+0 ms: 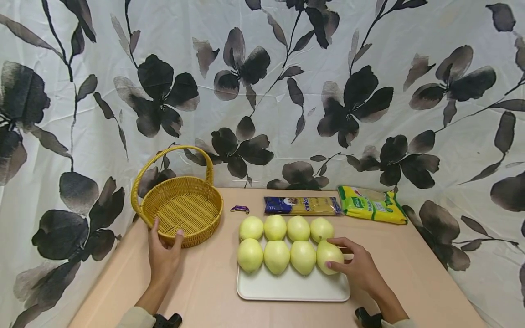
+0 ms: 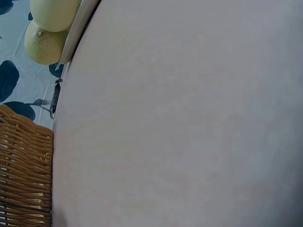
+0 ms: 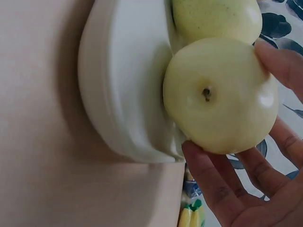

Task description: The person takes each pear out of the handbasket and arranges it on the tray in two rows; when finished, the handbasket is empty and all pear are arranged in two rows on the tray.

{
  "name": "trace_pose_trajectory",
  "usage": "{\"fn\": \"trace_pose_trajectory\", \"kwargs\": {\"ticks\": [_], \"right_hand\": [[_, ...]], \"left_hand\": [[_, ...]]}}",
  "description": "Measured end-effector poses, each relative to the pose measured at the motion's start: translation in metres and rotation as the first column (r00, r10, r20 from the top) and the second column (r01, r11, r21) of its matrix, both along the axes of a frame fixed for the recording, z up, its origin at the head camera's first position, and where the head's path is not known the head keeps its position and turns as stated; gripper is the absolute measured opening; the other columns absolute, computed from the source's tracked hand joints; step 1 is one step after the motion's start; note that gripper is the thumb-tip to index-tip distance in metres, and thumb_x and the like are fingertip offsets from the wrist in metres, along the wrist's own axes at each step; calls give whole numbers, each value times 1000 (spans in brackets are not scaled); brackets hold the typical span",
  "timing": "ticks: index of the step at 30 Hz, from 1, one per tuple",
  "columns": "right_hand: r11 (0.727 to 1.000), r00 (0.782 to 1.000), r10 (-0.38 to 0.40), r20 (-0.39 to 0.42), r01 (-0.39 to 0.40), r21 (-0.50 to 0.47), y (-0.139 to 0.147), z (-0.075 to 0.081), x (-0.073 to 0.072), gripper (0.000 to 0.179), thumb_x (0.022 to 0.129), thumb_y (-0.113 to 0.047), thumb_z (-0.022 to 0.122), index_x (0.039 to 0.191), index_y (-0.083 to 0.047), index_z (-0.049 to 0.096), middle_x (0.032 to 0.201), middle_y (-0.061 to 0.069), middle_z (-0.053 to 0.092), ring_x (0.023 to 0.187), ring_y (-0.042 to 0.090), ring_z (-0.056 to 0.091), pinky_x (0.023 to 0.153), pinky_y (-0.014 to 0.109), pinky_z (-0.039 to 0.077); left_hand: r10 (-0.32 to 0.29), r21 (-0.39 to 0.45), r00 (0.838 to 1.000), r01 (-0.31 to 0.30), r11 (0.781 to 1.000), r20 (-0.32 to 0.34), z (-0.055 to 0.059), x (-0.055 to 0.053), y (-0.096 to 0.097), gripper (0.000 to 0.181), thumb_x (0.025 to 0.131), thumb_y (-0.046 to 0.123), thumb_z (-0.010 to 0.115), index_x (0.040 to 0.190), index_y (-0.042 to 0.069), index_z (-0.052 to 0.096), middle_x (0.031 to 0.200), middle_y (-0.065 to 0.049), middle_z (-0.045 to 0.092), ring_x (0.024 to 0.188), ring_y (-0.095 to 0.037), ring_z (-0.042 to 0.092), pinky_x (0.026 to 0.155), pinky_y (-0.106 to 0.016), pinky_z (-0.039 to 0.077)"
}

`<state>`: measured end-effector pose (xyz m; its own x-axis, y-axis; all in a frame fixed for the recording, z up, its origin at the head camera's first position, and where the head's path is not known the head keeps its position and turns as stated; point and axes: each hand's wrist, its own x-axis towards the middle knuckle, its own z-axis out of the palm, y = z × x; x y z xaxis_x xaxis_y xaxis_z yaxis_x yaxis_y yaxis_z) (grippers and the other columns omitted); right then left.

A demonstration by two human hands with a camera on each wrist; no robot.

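Note:
My left hand (image 1: 165,259) is at the near left side of a yellow wicker basket (image 1: 213,223), thumb and forefinger spread along its outer wall. Its other fingers are hidden. The basket has a tall arched handle and nothing inside. Two rows of pale yellow-green pears sit on a white tray (image 1: 293,291). With thumb and fingers around it, my right hand (image 1: 361,269) holds the near-row pear at the right end (image 1: 328,257). In the right wrist view this pear (image 3: 222,94) shows its stem dimple, with fingertips on both sides.
Behind the tray lie a blue and yellow packet (image 1: 303,206) and a green and yellow bag (image 1: 371,205). A small purple-wrapped sweet (image 1: 239,209) lies between basket and packet. A floral cloth (image 1: 262,91) hangs behind the table (image 1: 205,291).

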<state>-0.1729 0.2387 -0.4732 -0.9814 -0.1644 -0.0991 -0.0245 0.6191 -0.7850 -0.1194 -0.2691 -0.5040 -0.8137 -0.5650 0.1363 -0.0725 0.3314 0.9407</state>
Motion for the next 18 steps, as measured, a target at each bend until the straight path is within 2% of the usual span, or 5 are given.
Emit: {"fn": "trace_pose_trajectory", "kwargs": {"ticks": [7,12,15,18], "right_hand": [[1000,1000,-17,18,16,14,2,1,2,70,80,-39,94,141,-21,67,152,15,58,132,38,60,102,51,61],[999,1000,-20,3,20,35,1,2,2,71,83,-43,91,145,-21,64,159,18,51,142,45,52,110,57,55],[998,999,-36,-25,37,45,0,5,0,70,86,-43,89,147,-21,62,163,18,47,148,47,46,115,58,50],[997,996,-49,-73,53,56,-1,9,-3,71,90,-45,86,151,-20,58,165,19,44,151,49,41,118,61,45]], "left_hand": [[-1,-5,1000,1,1000,-1,-1,0,1,87,107,38,63,173,26,8,179,-10,8,161,-43,22,125,-66,32],[0,-40,999,1,999,33,1,1,0,87,107,41,62,173,24,7,179,-13,8,162,-45,19,124,-68,31],[-27,-68,997,32,997,69,3,1,-2,89,108,41,59,173,23,1,179,-16,2,163,-48,12,124,-72,24],[-75,-90,991,86,992,114,6,0,-5,93,110,42,56,172,21,-10,179,-19,-10,163,-52,3,124,-76,18]]}}
